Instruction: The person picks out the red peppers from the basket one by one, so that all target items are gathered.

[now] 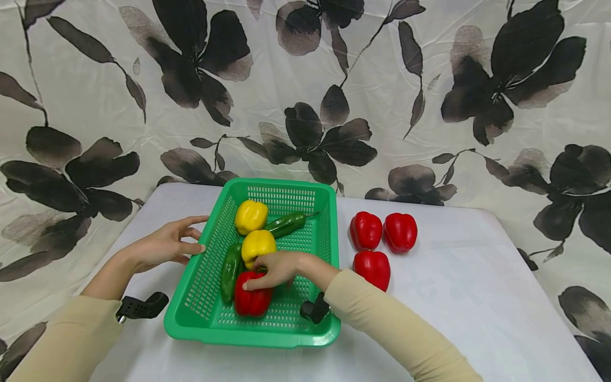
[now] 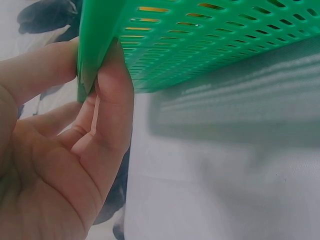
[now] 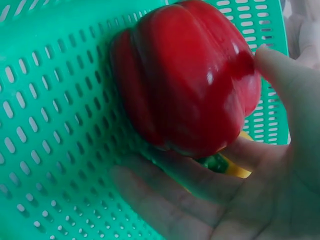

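A green plastic basket [image 1: 253, 339] with slotted walls sits on the table. My left hand [image 1: 164, 245] pinches its left rim between thumb and fingers, as the left wrist view shows the rim [image 2: 102, 45] close up. Inside the basket, my right hand [image 1: 281, 267] grips a red bell pepper [image 1: 252, 303] near the front left. In the right wrist view the thumb presses one side of this pepper [image 3: 185, 80] and the fingers reach under the other. Beside it lies a long green pepper [image 1: 231, 268]. Just behind is a yellow bell pepper [image 1: 258, 245], partly covered by the right hand.
Farther back in the basket are a second yellow bell pepper [image 1: 251, 216] and another long green pepper [image 1: 288, 224]. Right of the basket, three red bell peppers [image 1: 400, 232] stand together on the white table [image 1: 468, 286]. A flower-patterned cloth [image 1: 406, 106] hangs behind.
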